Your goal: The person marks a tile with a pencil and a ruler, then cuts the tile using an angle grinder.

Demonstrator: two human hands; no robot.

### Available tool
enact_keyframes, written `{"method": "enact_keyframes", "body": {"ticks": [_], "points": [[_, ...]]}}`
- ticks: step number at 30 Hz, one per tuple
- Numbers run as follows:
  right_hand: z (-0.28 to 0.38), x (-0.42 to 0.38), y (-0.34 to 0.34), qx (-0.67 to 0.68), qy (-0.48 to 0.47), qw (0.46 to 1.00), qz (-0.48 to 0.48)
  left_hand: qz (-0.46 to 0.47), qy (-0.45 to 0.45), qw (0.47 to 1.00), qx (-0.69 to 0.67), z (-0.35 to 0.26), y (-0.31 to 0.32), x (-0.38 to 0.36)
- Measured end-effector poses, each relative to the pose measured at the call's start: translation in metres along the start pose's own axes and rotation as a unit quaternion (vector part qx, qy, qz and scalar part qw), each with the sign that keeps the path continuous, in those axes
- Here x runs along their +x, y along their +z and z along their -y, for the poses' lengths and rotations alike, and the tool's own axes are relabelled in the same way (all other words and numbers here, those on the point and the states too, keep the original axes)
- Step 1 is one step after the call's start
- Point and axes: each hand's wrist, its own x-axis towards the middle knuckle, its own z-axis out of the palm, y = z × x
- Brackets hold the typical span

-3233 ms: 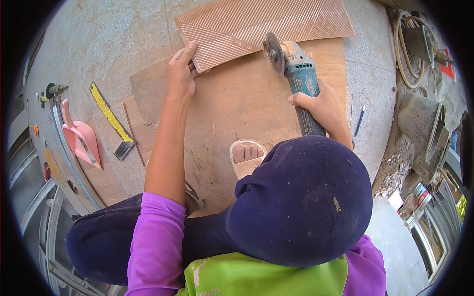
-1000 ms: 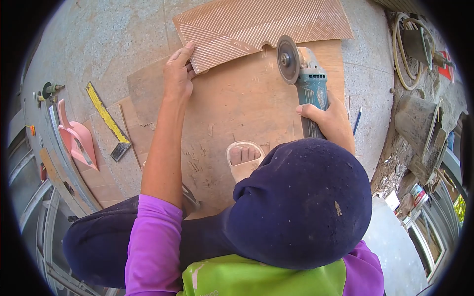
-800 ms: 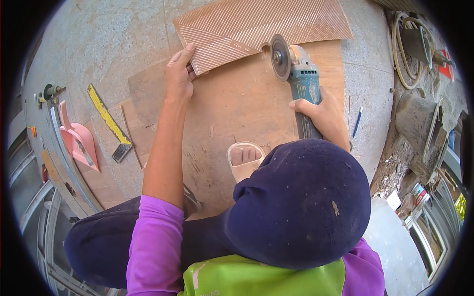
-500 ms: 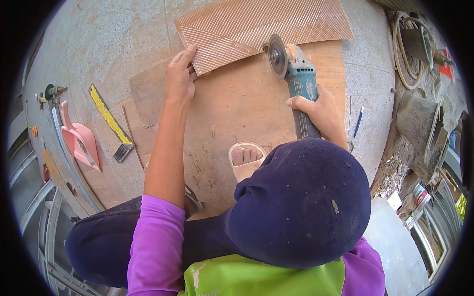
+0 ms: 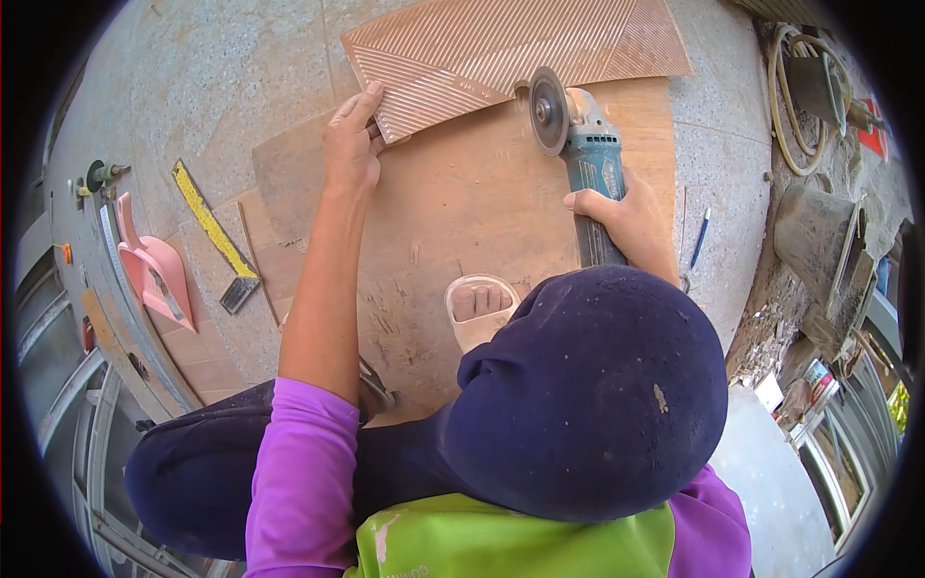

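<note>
A brown ribbed tile (image 5: pixel 520 53) lies at the top of the view, its grooved face up. My left hand (image 5: pixel 358 140) pinches its near left corner between thumb and fingers. In my right hand (image 5: pixel 631 217) is a teal angle grinder (image 5: pixel 595 164), gripped around the body with the thumb across it. The grinder's round cutting disc (image 5: pixel 549 111) stands on edge close to the tile's near edge. Beneath the tile and the grinder is a worn wooden board (image 5: pixel 453 202).
On the left lie a yellow and black square tool (image 5: pixel 214 223) and a pink dustpan (image 5: pixel 156 275). A blue pen (image 5: pixel 701 238) rests on the floor at right, near a dirty bucket (image 5: pixel 814 226) and a coiled hose (image 5: pixel 780 106). My sandalled foot (image 5: pixel 480 303) is on the board.
The grinder and my right hand have shifted slightly to the right, and the disc has turned a little. My left hand stays at the tile's corner.
</note>
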Motion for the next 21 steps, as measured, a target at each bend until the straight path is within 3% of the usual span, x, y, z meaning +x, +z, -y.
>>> {"method": "enact_keyframes", "body": {"ticks": [21], "points": [[0.001, 0.002, 0.002, -0.013, 0.013, 1.0, 0.003, 0.004, 0.003, 1.0, 0.0, -0.001, 0.0, -0.001]]}}
